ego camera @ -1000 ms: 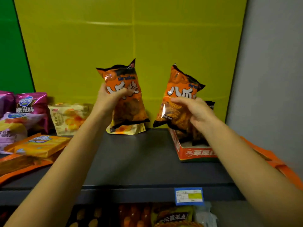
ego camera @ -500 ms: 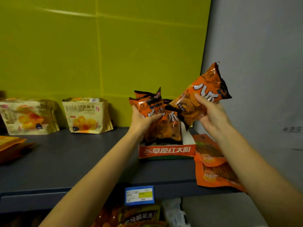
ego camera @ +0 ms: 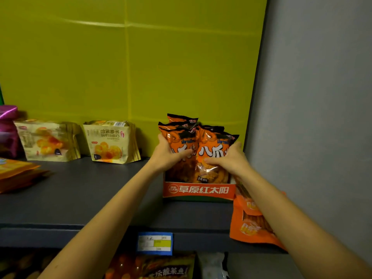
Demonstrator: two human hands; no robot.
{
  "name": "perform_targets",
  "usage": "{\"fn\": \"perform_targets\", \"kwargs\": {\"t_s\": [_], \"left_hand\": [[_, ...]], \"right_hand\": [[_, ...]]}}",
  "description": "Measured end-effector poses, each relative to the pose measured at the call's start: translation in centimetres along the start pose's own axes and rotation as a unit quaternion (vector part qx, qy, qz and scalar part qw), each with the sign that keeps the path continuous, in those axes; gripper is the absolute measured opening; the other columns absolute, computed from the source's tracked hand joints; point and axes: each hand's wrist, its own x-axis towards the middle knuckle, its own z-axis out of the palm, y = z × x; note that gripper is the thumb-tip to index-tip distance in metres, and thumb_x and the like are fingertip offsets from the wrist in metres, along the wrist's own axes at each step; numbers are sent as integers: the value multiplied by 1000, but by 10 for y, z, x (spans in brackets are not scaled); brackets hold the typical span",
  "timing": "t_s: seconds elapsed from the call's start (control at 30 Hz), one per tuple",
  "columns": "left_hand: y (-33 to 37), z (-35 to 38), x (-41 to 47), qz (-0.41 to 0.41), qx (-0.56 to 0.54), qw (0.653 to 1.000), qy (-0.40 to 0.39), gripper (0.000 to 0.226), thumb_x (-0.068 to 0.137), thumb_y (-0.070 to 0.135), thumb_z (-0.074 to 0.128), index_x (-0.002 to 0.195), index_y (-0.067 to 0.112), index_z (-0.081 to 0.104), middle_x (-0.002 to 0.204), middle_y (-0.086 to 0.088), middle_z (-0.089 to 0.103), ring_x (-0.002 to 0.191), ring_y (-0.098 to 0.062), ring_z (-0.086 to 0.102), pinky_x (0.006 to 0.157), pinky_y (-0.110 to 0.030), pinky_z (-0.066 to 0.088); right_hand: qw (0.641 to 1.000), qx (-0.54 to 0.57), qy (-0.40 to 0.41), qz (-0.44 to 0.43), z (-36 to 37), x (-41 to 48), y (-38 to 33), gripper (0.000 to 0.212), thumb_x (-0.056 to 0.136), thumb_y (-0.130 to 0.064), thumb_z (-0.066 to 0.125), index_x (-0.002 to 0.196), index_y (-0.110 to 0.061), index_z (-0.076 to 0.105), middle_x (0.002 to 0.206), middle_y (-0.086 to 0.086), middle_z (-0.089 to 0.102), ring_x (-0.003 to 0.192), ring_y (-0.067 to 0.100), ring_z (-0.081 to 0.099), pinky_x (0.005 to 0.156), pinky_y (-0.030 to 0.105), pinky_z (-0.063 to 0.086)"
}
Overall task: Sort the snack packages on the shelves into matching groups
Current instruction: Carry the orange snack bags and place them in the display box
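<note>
Several orange snack bags with black tops stand upright in a red cardboard display box point(ego camera: 198, 190) at the right end of the dark shelf point(ego camera: 84, 198). My left hand point(ego camera: 168, 154) grips the front left orange bag point(ego camera: 181, 137), thumb across its face. My right hand point(ego camera: 229, 159) grips the front right orange bag point(ego camera: 213, 146) from its right side. Both bags sit side by side in the box, with more of the same kind behind them.
Two cream croissant packages point(ego camera: 111, 141) point(ego camera: 47, 140) stand against the yellow back panel. Flat orange packets point(ego camera: 251, 224) lie right of the box beside the grey wall. Pink bags point(ego camera: 8, 129) and yellow-orange packets point(ego camera: 16, 172) sit at far left. A price tag point(ego camera: 154, 243) hangs on the shelf edge.
Both hands carried their orange bags right and down into the red box. The right-hand bag, held high and tilted half a second ago, now stands upright beside the left one.
</note>
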Motion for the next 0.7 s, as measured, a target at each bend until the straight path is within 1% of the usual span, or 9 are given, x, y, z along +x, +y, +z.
{"fn": "perform_targets", "kwargs": {"t_s": [0.07, 0.1, 0.3, 0.37, 0.43, 0.47, 0.5, 0.6, 0.7], "left_hand": [[-1, -3, 1, -6, -12, 1000, -12, 73, 78, 27, 71, 130, 11, 23, 125, -7, 55, 114, -22, 56, 100, -43, 46], [-3, -5, 1, -9, -8, 1000, -20, 71, 80, 28, 69, 133, 9, 24, 126, -7, 55, 115, -22, 56, 100, -42, 47], [-7, 2, 6, -40, 33, 998, -20, 59, 83, 28, 65, 131, 9, 38, 128, -10, 58, 115, -25, 58, 96, -39, 49], [-4, 4, 6, -47, 43, 998, -7, 56, 83, 29, 66, 129, 8, 41, 127, -10, 59, 115, -26, 58, 95, -39, 49], [0, 7, 4, -39, 79, 996, 23, 54, 82, 31, 66, 126, 8, 46, 125, -9, 61, 113, -26, 59, 93, -37, 49], [2, 7, 3, -34, 104, 993, 39, 52, 81, 33, 67, 123, 9, 49, 122, -8, 63, 111, -25, 60, 91, -36, 49], [5, 6, 1, -29, 123, 991, 50, 49, 80, 35, 68, 119, 10, 53, 119, -8, 65, 109, -25, 61, 90, -36, 49], [13, -2, -4, -13, 151, 988, 24, 32, 81, 36, 66, 101, 12, 59, 109, -13, 69, 102, -28, 64, 88, -40, 51], [16, -20, -11, -14, 172, 985, 3, 51, 81, 44, 63, 114, 6, 57, 114, -8, 63, 106, -25, 59, 95, -43, 48]], "right_hand": [[1000, 1, 11, -9, 2, 5, 5, 107, 67, -27, 81, 144, -6, 10, 146, 13, 39, 133, 32, 41, 104, 43, 39], [1000, -1, -4, -5, 3, 8, 8, 108, 67, -29, 81, 146, -6, 9, 147, 13, 39, 134, 32, 40, 105, 44, 39], [993, -86, -82, 18, 6, 28, 18, 111, 61, -51, 77, 145, -8, 19, 145, 10, 44, 131, 33, 43, 106, 54, 36], [992, -90, -85, 10, 5, 31, 22, 126, 48, -64, 77, 146, -10, 19, 144, 11, 45, 130, 33, 45, 104, 54, 39], [993, -86, -81, 14, 6, 34, 25, 147, 25, -80, 71, 145, -11, 22, 141, 10, 49, 126, 32, 50, 100, 52, 44], [993, -85, -80, 18, 6, 33, 24, 148, 27, -79, 71, 146, -9, 19, 141, 11, 49, 126, 32, 50, 99, 52, 45], [993, -86, -77, 26, 5, 28, 20, 143, 38, -73, 74, 148, -8, 11, 143, 12, 46, 128, 33, 48, 101, 51, 44], [995, -64, -58, 43, -1, 14, 5, 136, 62, -64, 69, 146, -4, -20, 155, 14, 26, 140, 35, 31, 110, 52, 33], [997, -74, 14, 4, -8, 5, -5, 119, 74, -60, 62, 148, -5, -13, 160, 12, 1, 147, 33, 8, 117, 50, 19]]}}
